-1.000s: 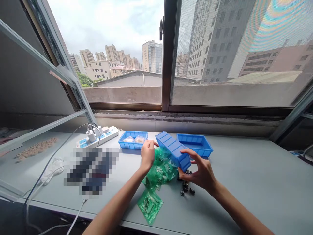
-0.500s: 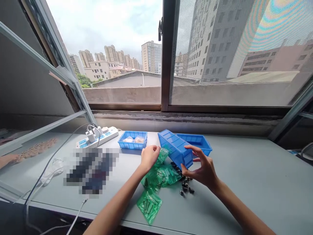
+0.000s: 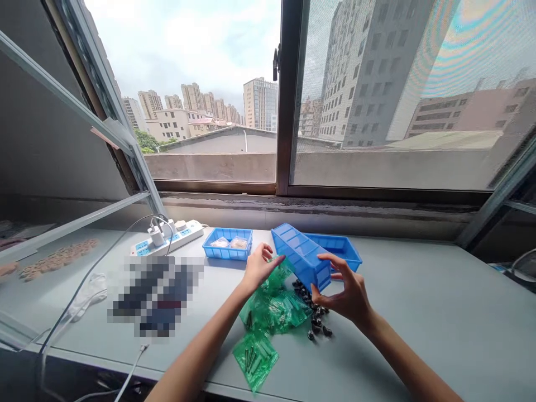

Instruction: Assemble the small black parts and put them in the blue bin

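Grey worktop (image 3: 419, 318) ends at a wall (image 3: 377, 222) along its far edge. Toward this edge's middle, the right hand (image 3: 350, 293) pinches a tilted blue bin (image 3: 301, 257) by its near end, long axis going far-left to near-right. Bin lies just right of the left hand (image 3: 258, 267), loosely curled; whether it grips the green bags (image 3: 274, 312), I cannot tell

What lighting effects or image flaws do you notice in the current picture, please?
Head view: sky through the window nearly white; head view: moiré ripples across the screened pane, upper right; head view: pixelation masking part of the table; head view: right hand and the blue bin it holds fairly sharp.
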Motion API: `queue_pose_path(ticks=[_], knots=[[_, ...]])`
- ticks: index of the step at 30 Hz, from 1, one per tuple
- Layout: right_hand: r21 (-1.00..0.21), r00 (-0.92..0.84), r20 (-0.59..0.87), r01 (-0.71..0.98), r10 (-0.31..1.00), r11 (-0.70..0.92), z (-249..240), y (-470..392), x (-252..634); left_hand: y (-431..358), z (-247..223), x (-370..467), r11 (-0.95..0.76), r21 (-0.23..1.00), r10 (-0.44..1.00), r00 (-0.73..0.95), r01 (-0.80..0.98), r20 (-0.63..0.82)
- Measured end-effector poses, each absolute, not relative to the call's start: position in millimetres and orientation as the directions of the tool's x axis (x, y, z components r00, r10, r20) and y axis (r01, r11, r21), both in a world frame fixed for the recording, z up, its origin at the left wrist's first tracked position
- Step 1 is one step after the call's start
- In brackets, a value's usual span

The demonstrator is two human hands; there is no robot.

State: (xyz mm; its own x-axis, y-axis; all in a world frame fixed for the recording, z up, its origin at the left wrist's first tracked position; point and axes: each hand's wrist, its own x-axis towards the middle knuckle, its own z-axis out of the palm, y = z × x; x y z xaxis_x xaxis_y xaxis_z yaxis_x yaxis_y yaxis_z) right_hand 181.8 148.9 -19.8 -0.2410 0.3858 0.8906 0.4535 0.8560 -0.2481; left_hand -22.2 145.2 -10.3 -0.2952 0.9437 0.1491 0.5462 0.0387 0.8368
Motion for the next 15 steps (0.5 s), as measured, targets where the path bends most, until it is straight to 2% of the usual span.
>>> queue_pose_path(ticks=[4,9,15], knots=[[-0.261,-0.208,0.895,0.472,0.394,0.842,-19.5,151.3,182.5,146.8,-12.6,-27.4,-0.062,0.908,0.978,-0.157,0.414,0.138],[-0.313,-0.165,0.879,0.506,0.447,0.803,-20.2,156.1,185.8,147.3,-10.9,-28.5,-0.117,0.929,0.989,-0.041,0.35,0.14],[-0.441,-0.11,0.827,0.48,0.551,0.758,-24.9,158.4,185.8,138.5,-2.4,-25.1,-0.196,0.925,0.957,0.267,0.327,0.109]])
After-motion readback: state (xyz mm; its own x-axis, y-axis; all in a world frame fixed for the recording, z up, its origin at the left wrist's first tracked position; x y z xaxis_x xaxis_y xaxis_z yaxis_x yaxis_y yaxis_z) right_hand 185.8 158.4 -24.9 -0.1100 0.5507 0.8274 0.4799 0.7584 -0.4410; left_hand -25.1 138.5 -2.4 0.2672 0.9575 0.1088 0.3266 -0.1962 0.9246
